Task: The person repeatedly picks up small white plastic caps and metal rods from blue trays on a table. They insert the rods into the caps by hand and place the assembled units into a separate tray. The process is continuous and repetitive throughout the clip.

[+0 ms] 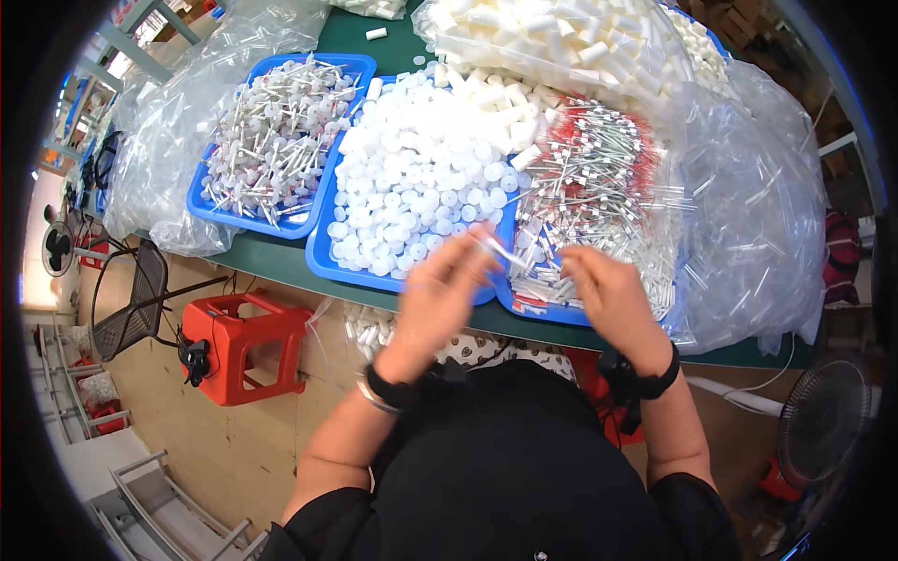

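My left hand, smeared by motion, is over the front right corner of the middle blue tray. Its fingers close on a thin white stick-like part that points toward my right hand. My right hand is above the right blue tray, thumb and fingers pinched together; whatever is between them is too small to make out. Translucent white round caps fill the middle tray. In the right tray lie many thin rods with red and white ends, with short clear-white tubes nearer me.
A third blue tray at the left holds capped rods. White foam-like cylinders are heaped at the back. Clear plastic bags flank the green table. Below stand a red stool and a black fan.
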Motion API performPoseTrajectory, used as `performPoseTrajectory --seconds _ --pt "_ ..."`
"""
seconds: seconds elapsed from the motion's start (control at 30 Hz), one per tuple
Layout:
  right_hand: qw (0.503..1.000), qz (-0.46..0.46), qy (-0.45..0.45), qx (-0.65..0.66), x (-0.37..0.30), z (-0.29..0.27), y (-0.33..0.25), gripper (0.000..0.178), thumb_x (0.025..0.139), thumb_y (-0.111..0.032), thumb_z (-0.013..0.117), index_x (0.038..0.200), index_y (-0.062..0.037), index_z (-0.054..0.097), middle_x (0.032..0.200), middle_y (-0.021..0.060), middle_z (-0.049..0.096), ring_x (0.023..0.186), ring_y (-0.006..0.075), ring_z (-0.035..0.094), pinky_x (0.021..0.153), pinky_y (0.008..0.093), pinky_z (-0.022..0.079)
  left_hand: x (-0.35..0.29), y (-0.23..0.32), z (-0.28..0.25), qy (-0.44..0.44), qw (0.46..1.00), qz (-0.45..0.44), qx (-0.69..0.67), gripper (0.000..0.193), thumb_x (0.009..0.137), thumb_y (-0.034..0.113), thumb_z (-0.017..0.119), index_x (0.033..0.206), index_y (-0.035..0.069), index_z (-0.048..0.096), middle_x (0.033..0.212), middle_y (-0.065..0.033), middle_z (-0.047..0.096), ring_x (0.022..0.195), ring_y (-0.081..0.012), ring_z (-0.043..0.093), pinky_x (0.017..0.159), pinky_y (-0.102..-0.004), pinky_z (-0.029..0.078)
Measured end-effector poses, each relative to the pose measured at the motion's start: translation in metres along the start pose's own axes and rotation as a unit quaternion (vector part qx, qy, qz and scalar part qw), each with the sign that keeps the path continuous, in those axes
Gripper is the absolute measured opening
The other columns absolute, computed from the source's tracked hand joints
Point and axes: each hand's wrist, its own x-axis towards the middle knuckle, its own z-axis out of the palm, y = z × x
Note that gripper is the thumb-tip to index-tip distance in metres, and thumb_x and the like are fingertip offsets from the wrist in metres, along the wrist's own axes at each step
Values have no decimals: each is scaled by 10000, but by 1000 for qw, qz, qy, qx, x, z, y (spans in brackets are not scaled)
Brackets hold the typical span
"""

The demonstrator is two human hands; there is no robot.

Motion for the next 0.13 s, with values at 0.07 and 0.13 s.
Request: performPoseTrajectory --seconds 0.07,0.13 --pt "994 34 -13 -98 6 -5 17 160 928 -139 638 1040 -27 656 997 190 673 819 368 666 690 416 536 20 40 -41 117 989 71 50 348 1014 257 568 1247 8 642 1070 -42 695 916 -94 613 779 -252 476" --pt "985 26 -46 -161 9 -3 27 208 924 -126 641 1118 -52 637 1068 174 660 829 383 663 690 410 542 51 57 -102 284 930 169 158 412 1007 280 585 1353 58 595 1226 -132 668 1133 -161 609 988 -279 452"
